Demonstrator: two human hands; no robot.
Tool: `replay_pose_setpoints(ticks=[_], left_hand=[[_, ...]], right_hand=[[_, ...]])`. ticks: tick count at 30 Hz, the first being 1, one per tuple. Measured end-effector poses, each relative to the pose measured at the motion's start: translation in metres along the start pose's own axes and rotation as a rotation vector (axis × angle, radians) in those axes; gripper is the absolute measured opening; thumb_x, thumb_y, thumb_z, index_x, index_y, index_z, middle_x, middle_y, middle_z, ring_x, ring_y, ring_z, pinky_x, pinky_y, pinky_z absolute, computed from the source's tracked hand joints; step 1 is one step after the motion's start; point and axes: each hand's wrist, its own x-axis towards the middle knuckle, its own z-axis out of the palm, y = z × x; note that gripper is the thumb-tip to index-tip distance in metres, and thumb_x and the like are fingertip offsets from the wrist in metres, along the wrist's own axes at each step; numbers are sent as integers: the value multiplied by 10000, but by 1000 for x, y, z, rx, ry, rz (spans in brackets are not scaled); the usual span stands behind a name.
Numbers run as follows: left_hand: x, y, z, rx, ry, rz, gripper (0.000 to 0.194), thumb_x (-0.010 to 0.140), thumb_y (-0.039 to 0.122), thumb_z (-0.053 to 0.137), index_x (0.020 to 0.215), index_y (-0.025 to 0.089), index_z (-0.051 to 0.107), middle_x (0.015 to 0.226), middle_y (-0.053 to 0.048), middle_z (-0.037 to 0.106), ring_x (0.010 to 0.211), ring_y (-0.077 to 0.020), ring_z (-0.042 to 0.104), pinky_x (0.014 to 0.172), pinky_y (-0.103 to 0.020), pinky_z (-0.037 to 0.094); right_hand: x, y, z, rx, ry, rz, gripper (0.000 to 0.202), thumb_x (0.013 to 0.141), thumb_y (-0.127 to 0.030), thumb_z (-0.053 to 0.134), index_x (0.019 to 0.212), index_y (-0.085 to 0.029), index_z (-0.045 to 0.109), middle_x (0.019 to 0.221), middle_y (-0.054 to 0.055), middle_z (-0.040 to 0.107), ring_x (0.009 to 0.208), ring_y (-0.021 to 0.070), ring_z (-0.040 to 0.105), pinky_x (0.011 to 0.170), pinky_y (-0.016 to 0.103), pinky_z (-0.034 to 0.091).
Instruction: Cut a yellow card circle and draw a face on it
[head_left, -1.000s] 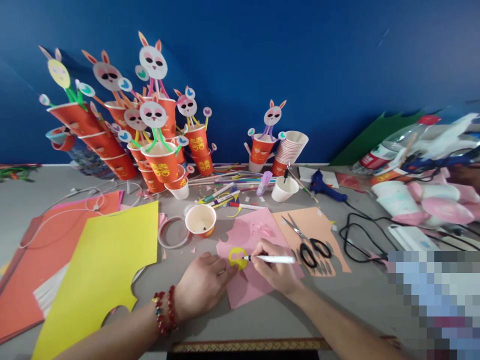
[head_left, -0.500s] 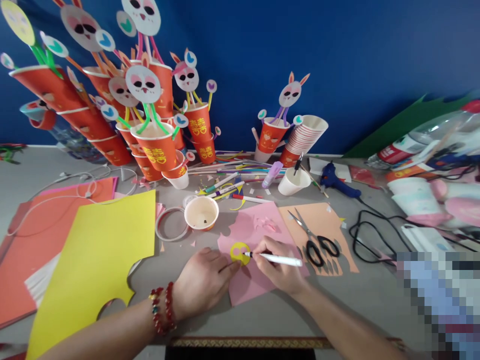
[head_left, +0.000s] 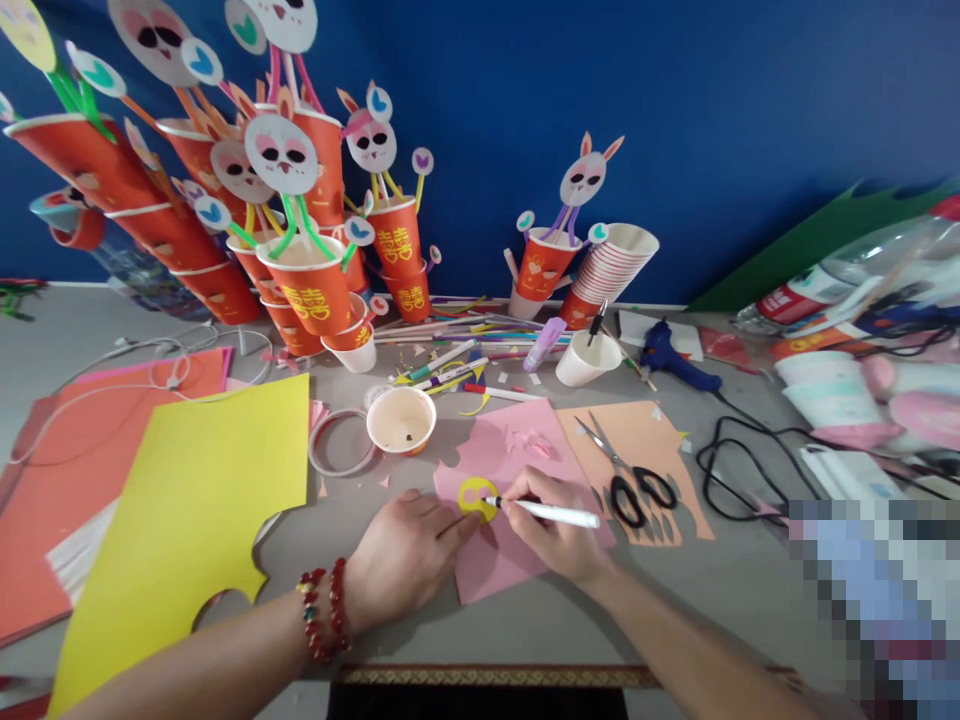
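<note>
My right hand is closed around a white marker, its dark tip on a small yellow paper circle. Two pink round spots show on the circle, which lies on a pink paper sheet. My left hand, a red bead bracelet at the wrist, holds the circle's lower edge down with its fingertips; the other fingers are partly curled. Right of the pink sheet, black-handled scissors lie on peach paper. Pink scraps rest near the top of the pink sheet.
Red cups with rabbit faces stand stacked at back left. A paper cup and tape ring sit mid-table. Yellow paper covers the left. A blue glue gun with black cable lies right, near a white cup.
The view has shifted slightly. Both hands keep nearly the same place on the circle, and the marker tip has moved only a little on it.
</note>
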Motion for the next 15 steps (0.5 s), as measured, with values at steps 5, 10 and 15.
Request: replay_pose_setpoints(ticks=[5, 10, 15], left_hand=[[0, 0, 0, -11, 5, -8, 362, 932, 121, 485, 1283, 174, 557, 897, -34, 704, 743, -235, 646, 613, -387, 454], [1, 0, -1, -25, 3, -7, 366, 937, 125, 481, 1294, 174, 543, 889, -42, 703, 737, -231, 646, 613, -379, 441], [1, 0, -2, -30, -12, -6, 394, 928, 125, 494, 1319, 172, 522, 909, -48, 711, 757, -235, 653, 622, -381, 432]], right_hand=[[0, -2, -1, -19, -18, 1, 174, 917, -263, 522, 745, -236, 523, 648, -11, 616, 556, 141, 533, 546, 256, 379], [0, 1, -1, -33, -23, -13, 173, 927, -260, 525, 756, -232, 529, 657, -11, 625, 557, 137, 535, 545, 250, 381], [0, 0, -1, -28, -16, -13, 166, 914, -244, 524, 749, -230, 529, 633, -17, 615, 536, 132, 533, 527, 242, 376]])
